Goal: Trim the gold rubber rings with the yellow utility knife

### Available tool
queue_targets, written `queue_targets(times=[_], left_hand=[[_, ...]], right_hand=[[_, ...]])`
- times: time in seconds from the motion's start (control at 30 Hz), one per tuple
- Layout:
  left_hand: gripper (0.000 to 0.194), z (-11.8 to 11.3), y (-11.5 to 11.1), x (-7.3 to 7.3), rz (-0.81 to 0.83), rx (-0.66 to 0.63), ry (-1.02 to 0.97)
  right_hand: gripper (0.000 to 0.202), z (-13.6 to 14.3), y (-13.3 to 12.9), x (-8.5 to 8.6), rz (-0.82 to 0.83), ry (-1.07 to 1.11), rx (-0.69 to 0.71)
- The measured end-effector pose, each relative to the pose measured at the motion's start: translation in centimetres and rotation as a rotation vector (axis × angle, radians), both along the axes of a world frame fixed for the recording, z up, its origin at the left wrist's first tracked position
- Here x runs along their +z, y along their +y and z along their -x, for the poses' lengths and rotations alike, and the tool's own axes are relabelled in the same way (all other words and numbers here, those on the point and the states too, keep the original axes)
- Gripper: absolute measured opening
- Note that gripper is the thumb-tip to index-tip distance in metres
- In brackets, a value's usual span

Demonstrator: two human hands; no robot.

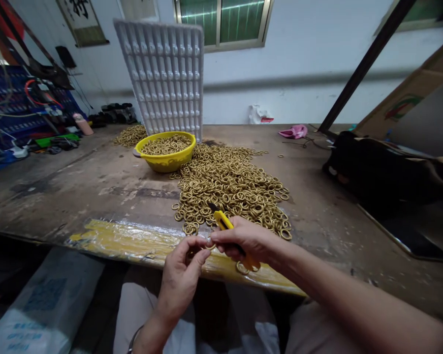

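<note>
A small brass-coloured ring [210,247] is pinched between the fingertips of my left hand [186,265] at the table's front edge. My right hand [239,238] is closed around a yellow utility knife [223,220], its dark blade end pointing up and away from me. The right thumb and a finger also touch the ring, so both hands meet there. Just beyond the hands spreads a large heap of similar rings [232,182]. A couple of loose rings [242,268] lie under my right hand, partly hidden by it.
A yellow basin [170,162] full of rings stands behind the heap, with a smaller ring pile [131,134] to its left. A grey moulded tray [162,78] leans upright behind. Yellow tape [125,241] covers the front edge. A black bag [384,172] lies at right.
</note>
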State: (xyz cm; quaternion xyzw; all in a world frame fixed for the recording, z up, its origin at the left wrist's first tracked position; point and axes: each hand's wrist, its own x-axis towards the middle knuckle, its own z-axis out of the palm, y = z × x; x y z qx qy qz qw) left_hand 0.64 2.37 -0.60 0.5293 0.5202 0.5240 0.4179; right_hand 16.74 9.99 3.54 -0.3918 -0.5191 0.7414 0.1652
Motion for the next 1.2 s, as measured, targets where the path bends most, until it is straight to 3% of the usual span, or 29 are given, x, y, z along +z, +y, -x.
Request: queue_targets(times=[0.1,0.27,0.57,0.63,0.77,0.83,1.03,1.2], left_hand=[[0.007,0.0,-0.4,0.5,-0.135,-0.007,0.173],[0.008,-0.4,-0.6,0.8,-0.177,0.009,0.203],[0.015,0.3,0.0,-0.2,0.200,-0.170,-0.159],[0.017,0.5,0.0,-0.4,0.228,-0.192,-0.290],[0.019,0.8,-0.1,-0.4,0.260,-0.142,-0.467],[0.019,0.9,-0.2,-0.3,0.258,-0.107,-0.478],[0.019,0.9,-0.1,-0.8,0.250,-0.097,-0.476],[0.022,0.9,-1.2,0.1,0.169,-0.143,-0.381]], right_hand=[[0.021,0.0,-0.2,0.0,0.021,-0.039,-0.012],[0.023,0.2,-0.4,0.2,0.040,-0.095,-0.019],[0.032,0.9,-0.9,0.4,-0.084,-0.161,0.041],[0.032,1.0,-1.0,0.5,-0.244,-0.242,0.062],[0.018,0.8,-1.7,0.4,-0.892,-0.588,0.148],[0.014,0.8,-2.1,0.2,-1.100,-0.765,0.213],[0.020,1.5,-2.6,-0.8,-1.215,-0.927,0.279],[0.020,0.7,0.0,-1.3,-1.164,-1.129,0.245]])
